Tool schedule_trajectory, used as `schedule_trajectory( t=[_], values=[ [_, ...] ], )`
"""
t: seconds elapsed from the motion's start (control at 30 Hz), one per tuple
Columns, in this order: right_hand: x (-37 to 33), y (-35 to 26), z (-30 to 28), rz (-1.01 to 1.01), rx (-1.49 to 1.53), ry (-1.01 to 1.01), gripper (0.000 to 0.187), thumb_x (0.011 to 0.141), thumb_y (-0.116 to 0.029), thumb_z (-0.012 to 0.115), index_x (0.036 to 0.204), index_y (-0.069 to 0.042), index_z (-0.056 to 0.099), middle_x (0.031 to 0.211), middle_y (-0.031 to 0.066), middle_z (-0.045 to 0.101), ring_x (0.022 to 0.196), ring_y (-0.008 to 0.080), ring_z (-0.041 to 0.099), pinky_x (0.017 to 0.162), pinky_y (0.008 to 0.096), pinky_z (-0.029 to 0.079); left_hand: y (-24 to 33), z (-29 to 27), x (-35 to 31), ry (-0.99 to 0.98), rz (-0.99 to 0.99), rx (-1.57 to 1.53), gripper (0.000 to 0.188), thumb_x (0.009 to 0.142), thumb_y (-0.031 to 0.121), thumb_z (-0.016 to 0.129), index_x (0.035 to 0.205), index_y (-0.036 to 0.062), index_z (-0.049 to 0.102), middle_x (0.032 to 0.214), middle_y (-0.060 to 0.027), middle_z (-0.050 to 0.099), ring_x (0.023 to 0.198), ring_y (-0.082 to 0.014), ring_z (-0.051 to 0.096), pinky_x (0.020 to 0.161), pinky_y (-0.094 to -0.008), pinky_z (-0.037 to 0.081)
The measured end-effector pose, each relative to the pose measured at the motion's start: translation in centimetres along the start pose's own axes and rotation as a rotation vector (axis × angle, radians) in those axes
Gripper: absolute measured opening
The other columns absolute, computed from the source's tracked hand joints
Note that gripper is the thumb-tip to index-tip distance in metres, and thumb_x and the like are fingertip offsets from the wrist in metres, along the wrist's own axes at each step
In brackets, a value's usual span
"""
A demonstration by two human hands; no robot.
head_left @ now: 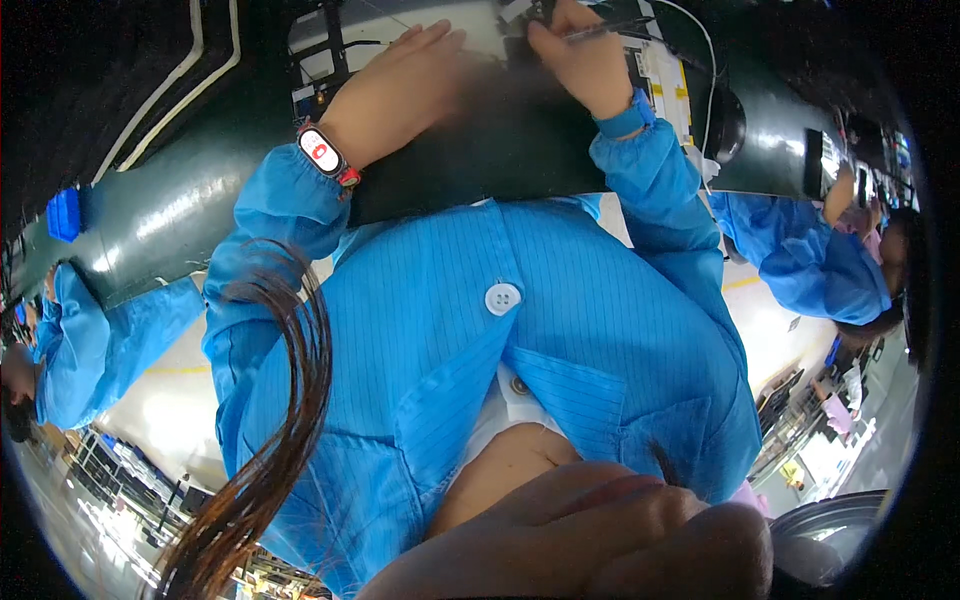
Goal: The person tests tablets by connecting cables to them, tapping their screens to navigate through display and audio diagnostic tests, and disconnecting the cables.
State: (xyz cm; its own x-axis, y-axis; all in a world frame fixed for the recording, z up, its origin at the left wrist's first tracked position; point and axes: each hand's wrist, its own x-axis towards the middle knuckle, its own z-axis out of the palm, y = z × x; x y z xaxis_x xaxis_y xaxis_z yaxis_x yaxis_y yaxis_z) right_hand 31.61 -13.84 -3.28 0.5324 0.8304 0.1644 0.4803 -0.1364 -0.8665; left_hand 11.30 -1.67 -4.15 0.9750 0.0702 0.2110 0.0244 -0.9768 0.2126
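My left hand [405, 90] lies palm down with its fingers stretched out, at the edge of a pale, shiny flat panel [478, 28] near the top of the view. Nothing shows in its grip. My right hand [590, 62] is closed with thumb and fingers pinched around a slender dark pen-like tool [610, 28]; its exact kind is too small to tell. By the right fingertips sits a small dark part [520, 22], partly cut off by the frame's top. A smart band is on my left wrist, a blue strap on my right.
Small parts and a dark frame [325, 50] lie left of my left hand. A white cable [710, 90] runs down the right side of the dark green table [235, 125]. A blue bin [63, 215] stands far left. People in blue sleeves sit on both sides.
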Motion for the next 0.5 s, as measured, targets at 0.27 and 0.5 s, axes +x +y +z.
schedule_trajectory(
  t=[0.27, 0.5],
  values=[
    [6.0, 8.4, -11.9, -0.505, -0.533, 0.307, 0.019, 0.079, -0.017, 0.07, 0.092, -0.007, 0.06, 0.08, 0.0064, 0.063, 0.072, 0.019, 0.061, 0.065, 0.0292, 0.049, -4.2, 0.2, 1.8, -0.028, -0.026, 0.296, 0.052, 0.083, 0.024, 0.061, 0.131, 0.0125, 0.044, 0.14, -0.0055, 0.04, 0.131, -0.0234, 0.033, 0.11, -0.045, 0.023],
    [7.9, 6.5, -11.8, -0.373, -0.754, 0.134, 0.048, 0.071, 0.006, 0.048, 0.116, -0.005, 0.058, 0.107, 0.0201, 0.06, 0.104, 0.0375, 0.054, 0.092, 0.0433, 0.042, -15.8, 0.0, 9.7, 0.067, -0.28, 0.515, 0.047, 0.089, 0.033, 0.052, 0.135, 0.0283, 0.041, 0.14, 0.0052, 0.04, 0.131, -0.0237, 0.034, 0.107, -0.0512, 0.025]
  ],
)
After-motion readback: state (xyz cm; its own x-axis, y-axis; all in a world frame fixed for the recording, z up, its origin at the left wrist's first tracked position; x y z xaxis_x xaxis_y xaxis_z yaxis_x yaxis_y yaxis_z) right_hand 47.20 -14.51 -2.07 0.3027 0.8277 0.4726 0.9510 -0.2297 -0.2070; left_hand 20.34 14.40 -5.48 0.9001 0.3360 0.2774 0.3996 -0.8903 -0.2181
